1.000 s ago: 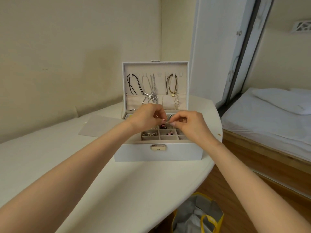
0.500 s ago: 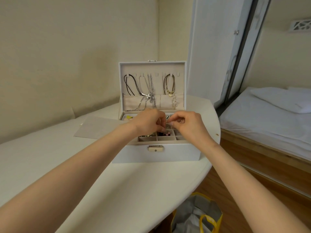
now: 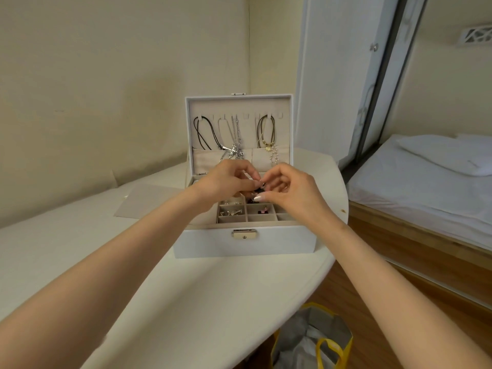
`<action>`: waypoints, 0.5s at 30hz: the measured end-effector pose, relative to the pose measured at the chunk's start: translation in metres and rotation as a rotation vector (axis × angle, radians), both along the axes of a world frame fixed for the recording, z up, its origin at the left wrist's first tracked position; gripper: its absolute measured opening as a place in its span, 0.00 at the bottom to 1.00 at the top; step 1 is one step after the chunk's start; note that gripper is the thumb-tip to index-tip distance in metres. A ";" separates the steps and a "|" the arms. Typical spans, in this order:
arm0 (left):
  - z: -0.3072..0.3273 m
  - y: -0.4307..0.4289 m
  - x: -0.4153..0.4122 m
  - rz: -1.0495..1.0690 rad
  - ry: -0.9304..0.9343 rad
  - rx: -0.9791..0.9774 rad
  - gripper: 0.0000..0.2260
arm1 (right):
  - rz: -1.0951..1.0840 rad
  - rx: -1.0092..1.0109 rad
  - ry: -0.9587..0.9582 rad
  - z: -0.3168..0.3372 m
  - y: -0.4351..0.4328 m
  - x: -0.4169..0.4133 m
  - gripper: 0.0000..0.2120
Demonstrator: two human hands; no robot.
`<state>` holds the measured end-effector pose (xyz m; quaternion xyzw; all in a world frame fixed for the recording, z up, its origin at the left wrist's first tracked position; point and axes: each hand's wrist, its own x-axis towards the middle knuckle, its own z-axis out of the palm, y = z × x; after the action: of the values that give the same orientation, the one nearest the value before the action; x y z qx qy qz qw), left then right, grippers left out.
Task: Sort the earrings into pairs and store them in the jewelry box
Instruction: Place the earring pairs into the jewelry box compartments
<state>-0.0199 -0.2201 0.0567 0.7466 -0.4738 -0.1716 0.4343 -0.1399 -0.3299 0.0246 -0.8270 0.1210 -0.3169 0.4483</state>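
the white table (image 3: 186, 288) and the open jewelry box (image 3: 239, 246) on it sit as before. your left hand (image 3: 229, 179) and right hand (image 3: 290, 190) still meet over its middle compartments, a touch higher now, curled fingertips of both pinching one dark earring (image 3: 260, 188) between them. silver earrings (image 3: 231, 212) and pink earrings (image 3: 263, 209) lie in the front compartments.

White jewelry box (image 3: 243, 245), lid standing upright, beige lining, gold clasp in front, silver earrings (image 3: 231, 212) in one tray cell, pink earring (image 3: 264, 209) in the next, small dark earring (image 3: 259, 189) pinched above the tray between left hand (image 3: 229, 182) and right hand (image 3: 292, 193)
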 end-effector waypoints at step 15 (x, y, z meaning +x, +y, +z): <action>0.010 0.011 0.007 -0.114 -0.055 -0.038 0.03 | -0.035 0.113 -0.015 0.008 -0.002 0.000 0.04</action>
<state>-0.0133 -0.2089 0.0665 0.7146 -0.5303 -0.1663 0.4247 -0.1402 -0.3319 0.0326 -0.7958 0.1497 -0.3232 0.4897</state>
